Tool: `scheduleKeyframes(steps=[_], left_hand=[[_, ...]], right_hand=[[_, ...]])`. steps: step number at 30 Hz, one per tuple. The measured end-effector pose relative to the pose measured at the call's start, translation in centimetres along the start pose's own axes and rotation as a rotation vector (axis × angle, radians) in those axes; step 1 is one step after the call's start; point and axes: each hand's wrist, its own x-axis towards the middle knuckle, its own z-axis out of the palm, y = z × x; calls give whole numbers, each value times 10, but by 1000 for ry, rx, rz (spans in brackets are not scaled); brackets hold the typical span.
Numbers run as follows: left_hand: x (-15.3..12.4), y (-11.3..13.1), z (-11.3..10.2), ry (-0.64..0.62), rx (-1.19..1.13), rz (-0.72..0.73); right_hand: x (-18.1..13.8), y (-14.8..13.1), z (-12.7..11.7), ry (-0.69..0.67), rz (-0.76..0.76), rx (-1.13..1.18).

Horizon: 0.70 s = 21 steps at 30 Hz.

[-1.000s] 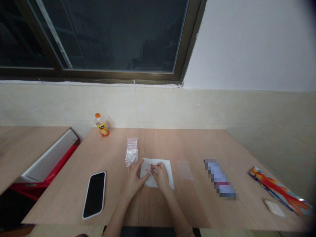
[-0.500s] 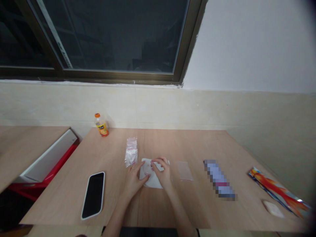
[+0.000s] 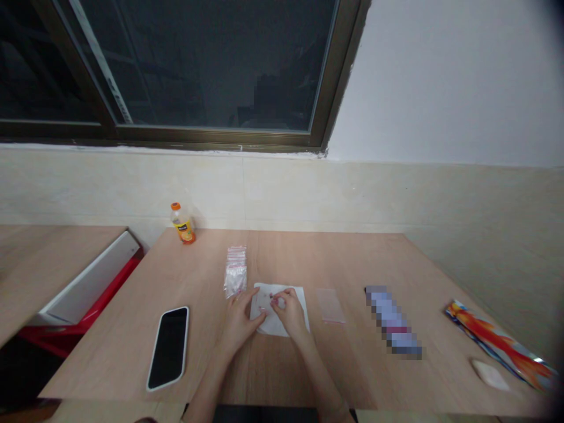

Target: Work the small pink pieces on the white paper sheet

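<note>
A white sheet (image 3: 297, 295) lies on the wooden table (image 3: 282, 364) in front of me, with several tiny pink pieces on it. My left hand (image 3: 240, 317) rests on the sheet's left edge, fingers spread and flat. My right hand (image 3: 288, 311) sits on the sheet with its fingertips pinched together over the pink pieces; what they grip is too small to name. A stack of small clear zip bags (image 3: 235, 270) lies just beyond my left hand.
A black phone (image 3: 168, 346) lies at the left. An orange drink bottle (image 3: 182, 223) stands at the back. One flat clear bag (image 3: 330, 305), a blurred-out pack (image 3: 393, 321), a colourful wrapper (image 3: 497, 342) and a white lump (image 3: 489, 373) lie to the right.
My right hand reached toward the sheet's far edge, then drew back to the pink pieces with its fingertips pinched. The left hand stayed on the sheet's left edge.
</note>
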Motion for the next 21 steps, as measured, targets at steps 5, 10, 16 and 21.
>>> scheduleKeyframes(steps=[5,10,16,21], left_hand=[[1,1,-1,-23,5,-14],[0,-2,0,-25,9,-7],[-1,-5,4,5,-1,-4],[1,-4,7,15,3,21]], right_hand=[[-6,10,13,1,24,-58],[-4,6,12,96,-32,47],[3,-24,-9,237,-55,283],[3,-50,-25,128,-173,280]])
